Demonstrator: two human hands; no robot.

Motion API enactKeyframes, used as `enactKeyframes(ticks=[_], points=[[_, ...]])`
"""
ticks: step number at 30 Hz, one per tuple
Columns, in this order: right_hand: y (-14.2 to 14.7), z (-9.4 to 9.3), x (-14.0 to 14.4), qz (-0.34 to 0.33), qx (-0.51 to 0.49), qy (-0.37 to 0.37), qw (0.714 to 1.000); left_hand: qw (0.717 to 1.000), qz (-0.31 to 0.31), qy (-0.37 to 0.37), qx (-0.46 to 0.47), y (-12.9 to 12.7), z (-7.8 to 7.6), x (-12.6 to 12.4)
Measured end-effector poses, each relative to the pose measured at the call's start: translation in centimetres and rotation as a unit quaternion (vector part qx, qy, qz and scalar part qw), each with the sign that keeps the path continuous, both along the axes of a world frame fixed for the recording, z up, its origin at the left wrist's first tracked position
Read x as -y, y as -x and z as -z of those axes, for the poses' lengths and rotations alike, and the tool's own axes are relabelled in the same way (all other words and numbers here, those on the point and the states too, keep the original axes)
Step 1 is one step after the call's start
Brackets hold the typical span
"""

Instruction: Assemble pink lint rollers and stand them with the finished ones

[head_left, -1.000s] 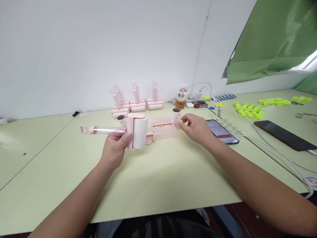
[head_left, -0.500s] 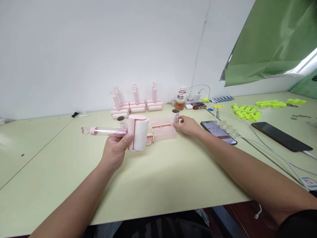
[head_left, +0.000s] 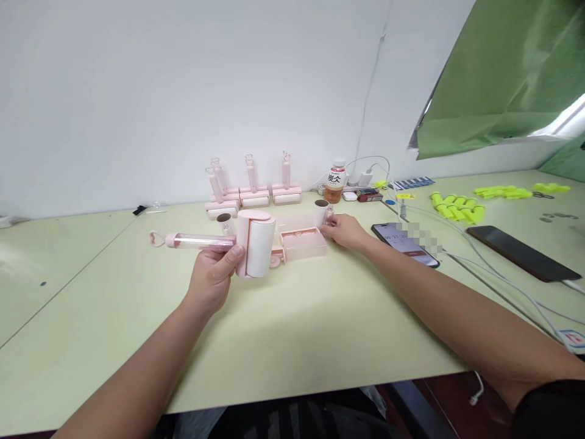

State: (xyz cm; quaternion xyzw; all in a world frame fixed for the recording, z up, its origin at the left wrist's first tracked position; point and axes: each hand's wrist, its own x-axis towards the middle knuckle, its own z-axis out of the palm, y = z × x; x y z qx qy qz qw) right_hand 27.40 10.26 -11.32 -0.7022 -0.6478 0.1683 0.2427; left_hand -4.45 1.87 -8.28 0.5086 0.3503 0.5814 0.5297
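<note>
So compared to a second ago the right hand (head_left: pixel 343 230) has gone from hovering with spread fingers to sitting right at the little paper roll (head_left: pixel 321 213) standing behind the clear pink box (head_left: pixel 304 242), fingertips closed around its side. It looks like a grip on the roll but it hasn't left the table (head_left: pixel 292 329), so I'd call the pickup just started. The left hand (head_left: pixel 212 277) hasn't budged: it's wrapped around the lint roller (head_left: pixel 254 242), held up above the table with the clear handle and its heart-shaped end pointing off to the left, thumb pressed where handle meets roll

Counts, as best I can make out:
- 1 lint roller in hand
- finished rollers (head_left: pixel 252 194) lined up by the wall, handles up: I count 4 handles, though the two on the left overlap so I'm not certain
- 2 small paper rolls standing up, the one being grabbed and another (head_left: pixel 223 223) half hidden behind the held roller
- 1 clear pink box, with a small round pink part just left of it
- 1 drink bottle (head_left: pixel 336 181)
- 2 phones, one lit (head_left: pixel 405 243) near the right arm, one dark (head_left: pixel 524 260) further right
- a bunch of yellow-green bits (head_left: pixel 457 207), too small to count
</note>
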Motion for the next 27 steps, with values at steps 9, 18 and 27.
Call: enactKeyframes(ticks=[9, 18, 27], points=[[0.9, 0.0, -1.3, 0.019, -0.05, 0.01, 0.999, 1.0, -0.004, -0.012, 0.003, 0.2, 0.1, -0.2], [1.1, 0.2, -0.6, 0.003, -0.098, 0.006, 0.995, 0.984, -0.104, -0.111, 0.094, 2.9, -2.1, -1.6], [0.2, -2.0, 2.3, 0.063, -0.06, -0.068, 0.994, 0.981, -0.118, -0.125, 0.091, 3.2, -2.6, -1.6]])
